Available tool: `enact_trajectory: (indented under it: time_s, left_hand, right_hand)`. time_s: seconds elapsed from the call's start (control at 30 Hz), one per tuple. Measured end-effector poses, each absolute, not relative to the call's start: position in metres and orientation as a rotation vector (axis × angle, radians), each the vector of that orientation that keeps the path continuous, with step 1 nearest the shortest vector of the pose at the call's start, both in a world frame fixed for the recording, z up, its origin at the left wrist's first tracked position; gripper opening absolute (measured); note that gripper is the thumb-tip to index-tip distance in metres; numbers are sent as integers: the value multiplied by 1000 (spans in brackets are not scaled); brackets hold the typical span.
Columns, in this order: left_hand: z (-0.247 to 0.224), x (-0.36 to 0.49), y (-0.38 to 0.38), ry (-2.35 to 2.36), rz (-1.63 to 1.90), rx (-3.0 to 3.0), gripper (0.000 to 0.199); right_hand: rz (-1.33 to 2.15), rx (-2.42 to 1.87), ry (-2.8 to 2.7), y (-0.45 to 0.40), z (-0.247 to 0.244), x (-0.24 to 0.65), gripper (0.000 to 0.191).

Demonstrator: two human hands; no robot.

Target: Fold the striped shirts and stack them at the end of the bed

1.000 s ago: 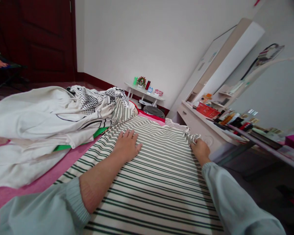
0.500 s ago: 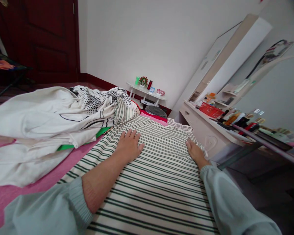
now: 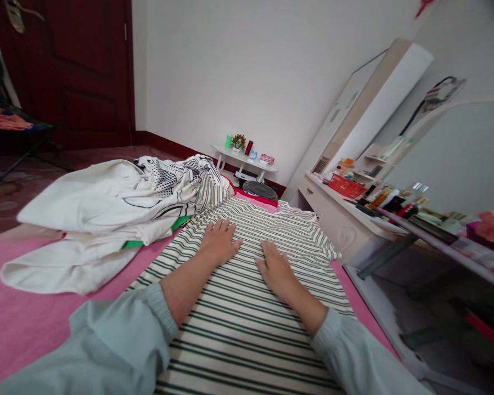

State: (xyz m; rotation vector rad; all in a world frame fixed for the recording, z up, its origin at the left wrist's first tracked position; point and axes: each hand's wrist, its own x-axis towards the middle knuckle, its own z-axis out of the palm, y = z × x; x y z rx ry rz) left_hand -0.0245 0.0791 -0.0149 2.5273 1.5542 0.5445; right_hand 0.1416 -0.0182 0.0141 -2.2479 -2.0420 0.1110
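The striped shirt (image 3: 247, 329) lay at full length on the pink cover (image 3: 12, 329), right in front of the person, its neckline at the far end and its lower part running out of my sight. Both hands were on it: the left hand (image 3: 220, 242) rested palm down with the fingers spread, and the right hand (image 3: 279, 271) lay just beside it, thumb held away from the fingers. They were apart from each other, and neither was gripping the cloth.

As far as I could judge, the laying flat was mostly done. The front looked fairly smooth and one sleeve stuck out on the right; the other I couldn't make out, because striped cloth ran up against the heap of white clothes (image 3: 102, 197). Small ripples remained near the collar, and the shirt had no fold across its body. The heap itself lay in a loose tangle, with something green (image 3: 132, 244) poking out from under it.

As for writing, I could read none. The bottles (image 3: 381, 197) and red basket (image 3: 346, 186) on the counter (image 3: 333, 219) showed no legible brand from where I stood, and the patterned box (image 3: 267, 159) on the low white stand (image 3: 243, 158) was too small to tell.
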Motion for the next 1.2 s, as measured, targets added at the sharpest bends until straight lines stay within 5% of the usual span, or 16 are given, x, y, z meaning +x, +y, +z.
enact_trajectory:
  time_s: [0.47,0.8,1.0,1.2]
  left_hand:
    - [13,-45,73,1657,767,2645,32]
    - [74,-72,132,2233,592,2377,58]
    - [85,-76,157,2234,401,2219,40]
    - [80,-83,182,2154,799,1941,29]
  right_hand:
    - [-37,-1974,-1833,-31,-7,118,41]
    - [8,-1943,-1787,-31,-9,120,40]
    - [40,-1918,-1773,-31,-9,121,40]
    - [65,-1908,-1755,-32,-7,121,39]
